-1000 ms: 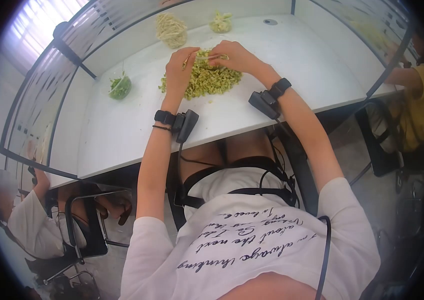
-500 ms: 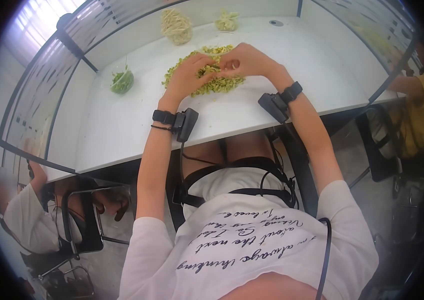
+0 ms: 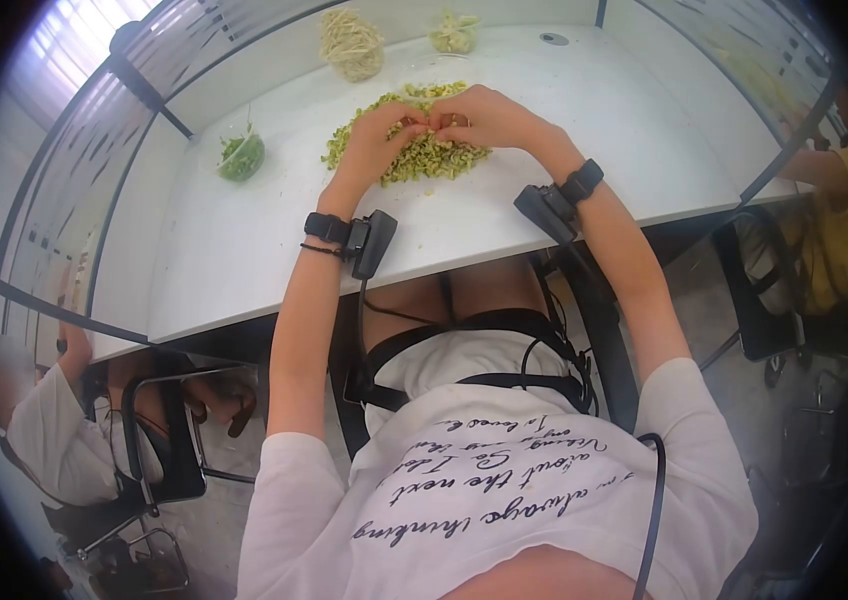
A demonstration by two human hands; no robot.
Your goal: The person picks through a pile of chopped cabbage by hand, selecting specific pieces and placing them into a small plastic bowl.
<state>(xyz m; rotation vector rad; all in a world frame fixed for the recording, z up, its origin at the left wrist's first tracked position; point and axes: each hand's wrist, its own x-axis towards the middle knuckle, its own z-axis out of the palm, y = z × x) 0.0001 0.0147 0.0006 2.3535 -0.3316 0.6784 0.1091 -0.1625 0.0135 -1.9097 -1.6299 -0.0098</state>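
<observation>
A spread pile of small yellow-green pieces (image 3: 434,162) lies on the white table (image 3: 274,240). Over it, my left hand (image 3: 379,140) and my right hand (image 3: 474,118) meet with their fingertips touching or almost so. Both hands are closed in a pinch, and whatever is between the fingers is too small to name. Behind the pile is a clear round container (image 3: 434,72), hard to make out. Farther back stand a bundle of pale strands (image 3: 352,48) and a bowl of pale yellow-green pieces (image 3: 454,35).
At the left is a clear bowl of green bits (image 3: 242,156). Partition panels (image 3: 74,200) edge the table, with a round grommet (image 3: 554,40) at the back. One person (image 3: 54,430) sits at the left, another in a yellow top (image 3: 844,230) at the right.
Both hands have come down and nearer over the pile since a second ago. The pale strip between them then is no longer visible. The clear round container shows behind them.
</observation>
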